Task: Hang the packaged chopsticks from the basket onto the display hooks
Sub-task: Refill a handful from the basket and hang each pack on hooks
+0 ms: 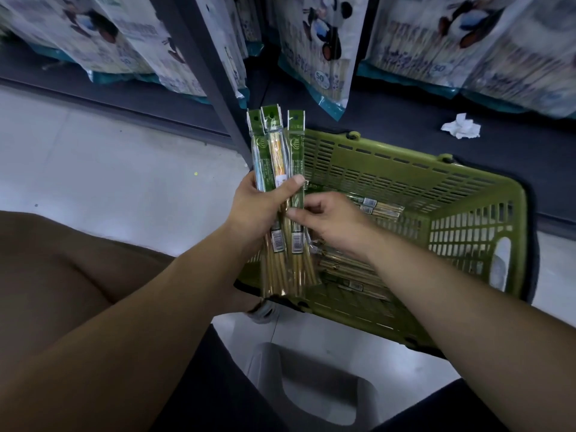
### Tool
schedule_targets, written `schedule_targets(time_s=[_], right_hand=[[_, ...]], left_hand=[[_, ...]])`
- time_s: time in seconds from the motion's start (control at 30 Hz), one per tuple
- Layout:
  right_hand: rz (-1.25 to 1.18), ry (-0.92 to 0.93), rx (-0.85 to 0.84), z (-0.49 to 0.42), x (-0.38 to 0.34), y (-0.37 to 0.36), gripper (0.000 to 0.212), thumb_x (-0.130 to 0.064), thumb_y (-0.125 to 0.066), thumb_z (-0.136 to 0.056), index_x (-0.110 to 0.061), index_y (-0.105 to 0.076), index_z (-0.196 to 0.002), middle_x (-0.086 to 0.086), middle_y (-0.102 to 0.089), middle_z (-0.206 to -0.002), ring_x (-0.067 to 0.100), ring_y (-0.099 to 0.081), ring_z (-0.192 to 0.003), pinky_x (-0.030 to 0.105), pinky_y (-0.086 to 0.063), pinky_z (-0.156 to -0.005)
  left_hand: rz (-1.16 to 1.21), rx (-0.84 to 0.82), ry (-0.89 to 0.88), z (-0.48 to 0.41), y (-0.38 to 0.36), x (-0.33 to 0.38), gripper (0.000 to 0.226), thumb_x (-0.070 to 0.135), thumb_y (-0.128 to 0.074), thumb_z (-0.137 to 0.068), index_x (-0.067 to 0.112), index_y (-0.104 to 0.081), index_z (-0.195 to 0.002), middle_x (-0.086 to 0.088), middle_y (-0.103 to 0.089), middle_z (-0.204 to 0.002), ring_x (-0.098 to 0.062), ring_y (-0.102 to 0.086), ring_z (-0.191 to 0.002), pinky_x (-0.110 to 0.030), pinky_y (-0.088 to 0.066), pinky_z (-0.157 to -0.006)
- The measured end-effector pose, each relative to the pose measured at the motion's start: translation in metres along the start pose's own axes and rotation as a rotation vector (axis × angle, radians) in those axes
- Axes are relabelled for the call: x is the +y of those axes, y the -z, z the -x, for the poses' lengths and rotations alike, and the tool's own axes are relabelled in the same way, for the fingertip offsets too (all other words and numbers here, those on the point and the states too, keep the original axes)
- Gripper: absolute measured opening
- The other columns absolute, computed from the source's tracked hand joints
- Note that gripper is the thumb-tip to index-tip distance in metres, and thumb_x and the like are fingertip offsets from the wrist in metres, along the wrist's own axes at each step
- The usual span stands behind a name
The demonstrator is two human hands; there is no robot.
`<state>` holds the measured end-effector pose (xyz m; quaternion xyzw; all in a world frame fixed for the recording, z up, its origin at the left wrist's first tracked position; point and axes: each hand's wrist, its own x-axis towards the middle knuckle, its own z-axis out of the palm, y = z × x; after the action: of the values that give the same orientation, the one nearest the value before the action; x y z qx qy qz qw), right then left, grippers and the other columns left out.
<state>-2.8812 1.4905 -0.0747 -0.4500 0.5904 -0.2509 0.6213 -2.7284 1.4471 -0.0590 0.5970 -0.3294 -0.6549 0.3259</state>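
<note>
At the far left a bare knee (pixel 46 260) of the person fills the lower corner, above a pale floor (pixel 93 169). Above that, large printed bags (pixel 118 42) with a panda figure and the number 50 hang in rows over a dark shelf base, on either side of a dark upright post (pixel 202 57).

Just right of the post, the left hand (pixel 258 207) grasps three packaged chopsticks (pixel 274 145) as a fanned bunch. The thumb lies across their fronts and the fingers curl behind. The packs stand nearly upright, green header cards with hang holes at the top and the bamboo sticks showing through clear wrap below the hand.

The right hand (pixel 336 222) reaches across from the right and pinches the rightmost pack (pixel 295 141) of the bunch between thumb and forefinger, just below the left thumb. Its other fingers are loosely curled.

Behind and below both hands sits a green plastic basket (pixel 467 169) with slotted walls, standing on the floor against the shelf base. More chopstick packs (pixel 380 207) lie flat in its bottom, some partly hidden by the right forearm.

A grey stool (pixel 318 385) with a hand slot is at the bottom centre. Further right, a crumpled white paper (pixel 461 126) lies on the dark shelf base beyond the basket.
</note>
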Motion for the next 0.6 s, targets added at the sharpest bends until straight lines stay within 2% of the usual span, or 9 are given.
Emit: schedule_targets(time_s=[0.13, 0.23, 0.27, 0.33, 0.4, 0.47, 0.5, 0.53, 0.6], right_hand=[[-0.030, 0.019, 0.043, -0.001, -0.001, -0.003, 0.041, -0.033, -0.077, -0.089, 0.005, -0.065, -0.081, 0.000, -0.057, -0.061, 0.009, -0.056, -0.052, 0.019, -0.046, -0.049], [-0.108, -0.028, 0.084, -0.003, 0.002, -0.005, 0.028, -0.030, -0.082, -0.084, -0.005, -0.071, -0.089, 0.009, -0.068, -0.076, 0.006, -0.066, -0.057, 0.018, -0.053, -0.052], [-0.169, -0.057, 0.087, -0.004, 0.005, -0.007, 0.022, -0.027, -0.083, -0.083, -0.011, -0.071, -0.092, 0.003, -0.071, -0.081, 0.003, -0.070, -0.063, 0.018, -0.055, -0.056], [-0.344, -0.114, 0.085, -0.005, 0.011, -0.007, 0.028, -0.023, -0.085, -0.078, -0.016, -0.068, -0.099, -0.004, -0.075, -0.082, 0.005, -0.074, -0.074, 0.021, -0.058, -0.062], [-0.553, -0.148, 0.052, -0.006, 0.020, -0.003, 0.038, -0.024, -0.086, -0.072, -0.009, -0.067, -0.101, -0.002, -0.078, -0.082, 0.015, -0.076, -0.080, 0.028, -0.060, -0.067], [-0.655, -0.193, 0.015, -0.009, 0.032, 0.002, 0.044, -0.031, -0.086, -0.071, -0.007, -0.069, -0.104, 0.007, -0.078, -0.091, 0.024, -0.076, -0.086, 0.034, -0.061, -0.074], [-0.608, -0.232, 0.023, -0.011, 0.040, 0.006, 0.045, -0.035, -0.085, -0.071, -0.010, -0.071, -0.105, 0.010, -0.078, -0.096, 0.024, -0.076, -0.088, 0.034, -0.061, -0.076], [-0.445, -0.267, 0.048, -0.014, 0.049, 0.009, 0.042, -0.039, -0.084, -0.071, -0.015, -0.072, -0.104, 0.009, -0.077, -0.099, 0.023, -0.076, -0.089, 0.032, -0.061, -0.075], [0.098, -0.281, 0.097, -0.018, 0.078, 0.017, 0.028, -0.038, -0.081, -0.082, -0.022, -0.071, -0.102, 0.002, -0.074, -0.104, 0.020, -0.072, -0.094, 0.030, -0.056, -0.076]], left_hand=[[-0.004, -0.014, 0.015, -0.004, 0.001, 0.004, 0.037, 0.015, -0.086, -0.082, 0.006, -0.069, -0.113, -0.008, -0.080, -0.095, -0.025, -0.078, -0.086, -0.033, -0.061, -0.068], [-0.071, 0.003, -0.015, -0.005, -0.002, 0.005, 0.034, 0.015, -0.085, -0.083, 0.005, -0.070, -0.112, -0.003, -0.080, -0.092, -0.017, -0.078, -0.081, -0.026, -0.059, -0.063], [-0.085, 0.007, -0.019, -0.006, -0.003, 0.005, 0.034, 0.015, -0.085, -0.083, 0.006, -0.071, -0.112, -0.002, -0.080, -0.091, -0.016, -0.078, -0.081, -0.026, -0.059, -0.063], [-0.100, 0.016, -0.027, -0.008, -0.003, 0.006, 0.032, 0.014, -0.085, -0.083, 0.005, -0.072, -0.111, -0.002, -0.080, -0.092, -0.016, -0.077, -0.082, -0.027, -0.059, -0.066], [-0.088, 0.021, -0.025, -0.010, -0.003, 0.006, 0.029, 0.014, -0.083, -0.085, 0.004, -0.071, -0.110, -0.004, -0.080, -0.091, -0.018, -0.077, -0.081, -0.028, -0.059, -0.067], [-0.051, 0.015, -0.018, -0.011, -0.002, 0.006, 0.027, 0.013, -0.080, -0.087, 0.004, -0.068, -0.110, -0.005, -0.079, -0.089, -0.023, -0.077, -0.081, -0.034, -0.060, -0.069], [-0.025, 0.009, -0.016, -0.012, -0.001, 0.005, 0.025, 0.011, -0.079, -0.088, 0.005, -0.066, -0.109, -0.006, -0.079, -0.089, -0.026, -0.078, -0.082, -0.037, -0.061, -0.069], [-0.003, 0.001, -0.013, -0.012, 0.001, 0.005, 0.025, 0.011, -0.078, -0.089, 0.006, -0.064, -0.109, -0.007, -0.078, -0.089, -0.029, -0.078, -0.080, -0.039, -0.062, -0.067], [0.006, -0.001, -0.009, -0.012, 0.005, 0.005, 0.027, 0.012, -0.077, -0.089, 0.008, -0.060, -0.109, -0.008, -0.076, -0.086, -0.031, -0.076, -0.072, -0.039, -0.061, -0.062]])
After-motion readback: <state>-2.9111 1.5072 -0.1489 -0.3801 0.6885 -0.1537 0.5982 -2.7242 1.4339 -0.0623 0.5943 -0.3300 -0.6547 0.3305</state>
